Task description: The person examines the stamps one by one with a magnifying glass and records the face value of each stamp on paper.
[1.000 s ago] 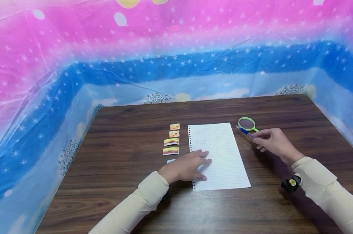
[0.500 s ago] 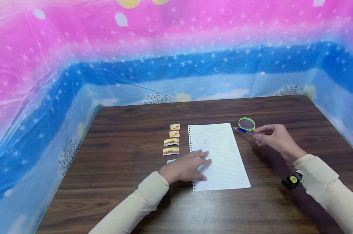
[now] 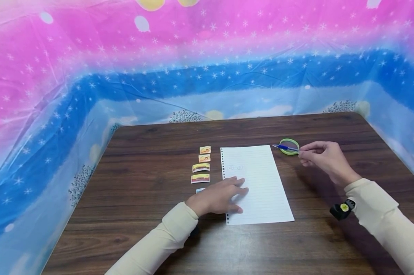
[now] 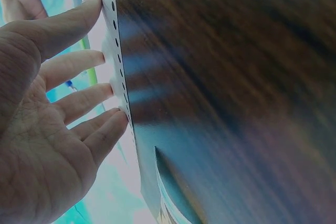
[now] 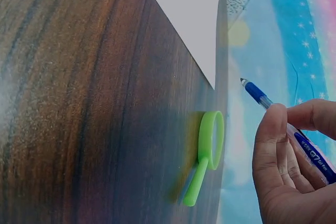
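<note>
The left hand [image 3: 220,194] lies on the left part of a lined loose-leaf sheet [image 3: 265,191], its fingers apart and fairly straight, fingertips touching the paper and gripping nothing. The sheet is flat on a dark wood-grain table [image 3: 148,164], with its row of punched holes along the left edge. Near that edge is a short line of blue handwriting [image 3: 235,167]; it looks like digits, though it is too faint to read for certain.

The right hand [image 3: 325,160], to the right of the sheet, pinches a blue-and-clear gel pen [image 3: 285,148] between thumb and forefinger. The pen is raised off the table, its tip pointing toward the paper's upper right corner. Below it lies a green-rimmed magnifying glass [image 5: 203,148], beside the sheet and apart from it.

Left of the paper, 2 orange cards [image 3: 205,149] and 2 yellow-and-red cards [image 3: 200,178] form a column; a light-blue card [image 3: 200,190] shows partly behind the left hand. A pink-and-blue snowflake backdrop [image 3: 179,80] surrounds the table.
</note>
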{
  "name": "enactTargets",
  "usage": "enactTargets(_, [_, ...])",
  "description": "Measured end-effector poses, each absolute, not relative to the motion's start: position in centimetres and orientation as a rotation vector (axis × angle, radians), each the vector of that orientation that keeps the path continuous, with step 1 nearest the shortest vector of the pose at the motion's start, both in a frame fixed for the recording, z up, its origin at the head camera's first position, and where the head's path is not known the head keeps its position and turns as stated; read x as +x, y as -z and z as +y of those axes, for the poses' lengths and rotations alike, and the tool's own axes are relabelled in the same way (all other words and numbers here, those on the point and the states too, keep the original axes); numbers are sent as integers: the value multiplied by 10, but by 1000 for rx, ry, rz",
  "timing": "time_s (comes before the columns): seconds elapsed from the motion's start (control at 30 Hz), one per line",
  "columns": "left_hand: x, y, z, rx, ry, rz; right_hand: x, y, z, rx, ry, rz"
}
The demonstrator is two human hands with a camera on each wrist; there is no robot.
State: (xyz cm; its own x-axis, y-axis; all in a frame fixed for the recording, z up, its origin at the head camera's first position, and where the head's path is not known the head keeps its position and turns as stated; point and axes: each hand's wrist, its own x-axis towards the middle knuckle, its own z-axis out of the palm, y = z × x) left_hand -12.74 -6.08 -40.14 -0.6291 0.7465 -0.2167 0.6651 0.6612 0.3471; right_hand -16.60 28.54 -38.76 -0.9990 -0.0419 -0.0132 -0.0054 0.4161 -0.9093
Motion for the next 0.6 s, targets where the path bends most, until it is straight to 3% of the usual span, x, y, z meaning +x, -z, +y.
enactTargets(0.6, [-127, 401, -61, 1110, -312, 2544, -174, 378, 284, 53, 1842, 2548])
